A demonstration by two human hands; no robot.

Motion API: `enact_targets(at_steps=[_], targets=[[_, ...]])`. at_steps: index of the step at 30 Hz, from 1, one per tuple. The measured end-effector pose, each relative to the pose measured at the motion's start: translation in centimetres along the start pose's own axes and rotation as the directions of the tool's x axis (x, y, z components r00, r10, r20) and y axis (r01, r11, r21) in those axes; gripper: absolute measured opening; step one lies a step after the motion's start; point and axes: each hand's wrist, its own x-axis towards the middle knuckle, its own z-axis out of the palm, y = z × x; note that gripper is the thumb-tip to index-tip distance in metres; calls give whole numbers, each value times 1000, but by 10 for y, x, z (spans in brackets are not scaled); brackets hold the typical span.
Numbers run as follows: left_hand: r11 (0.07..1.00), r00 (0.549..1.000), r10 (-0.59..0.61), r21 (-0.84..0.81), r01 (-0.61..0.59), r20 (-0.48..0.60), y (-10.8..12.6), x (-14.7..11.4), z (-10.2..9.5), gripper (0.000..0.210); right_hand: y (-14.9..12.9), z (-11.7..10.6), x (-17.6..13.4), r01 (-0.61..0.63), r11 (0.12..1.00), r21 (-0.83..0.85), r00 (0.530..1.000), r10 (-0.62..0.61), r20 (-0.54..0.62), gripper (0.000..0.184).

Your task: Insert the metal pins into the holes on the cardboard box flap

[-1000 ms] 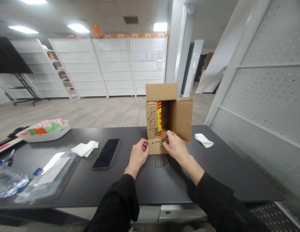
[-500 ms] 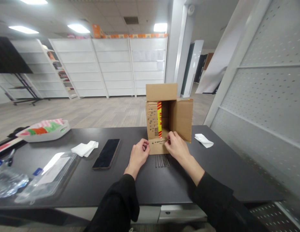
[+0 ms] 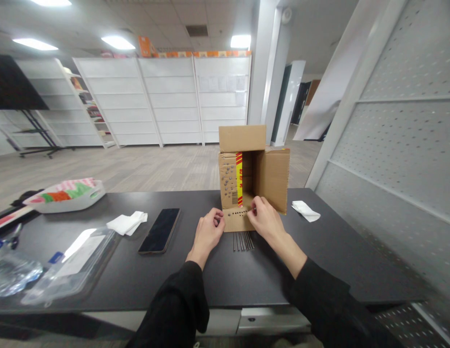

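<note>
An open cardboard box (image 3: 230, 176) stands on the dark table, its side dotted with several grey nail heads beside a yellow and red strip. Its front flap (image 3: 236, 223) hangs toward me with a row of dark holes or heads. At the flap's left edge, my left hand (image 3: 209, 231) is closed, fingertips pinched on the cardboard. My right hand (image 3: 265, 218) is closed in a pinch over the flap's right end; whatever is between its fingertips is too small and covered to make out. Below the flap lie several long thin nails (image 3: 242, 240), side by side.
Left of my hands are a phone (image 3: 160, 231), a crumpled tissue (image 3: 127, 223), a clear plastic case (image 3: 74, 263), a water bottle (image 3: 14, 270) and a white basket (image 3: 70, 205). Another tissue (image 3: 306, 211) lies right of the box. A perforated panel (image 3: 399, 145) borders the right.
</note>
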Motion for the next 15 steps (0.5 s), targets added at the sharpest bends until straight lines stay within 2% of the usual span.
enact_targets(at_steps=[11, 15], targets=[[1000, 1000, 5, 8, -5, -10, -1, 0, 0, 11, -2, -19, -1, 98, 971, 218, 978, -53, -201, 5], [1000, 1000, 7, 18, -6, -13, -3, 0, 1, 10, 4, -24, -11, 183, 925, 334, 972, -119, -203, 9]])
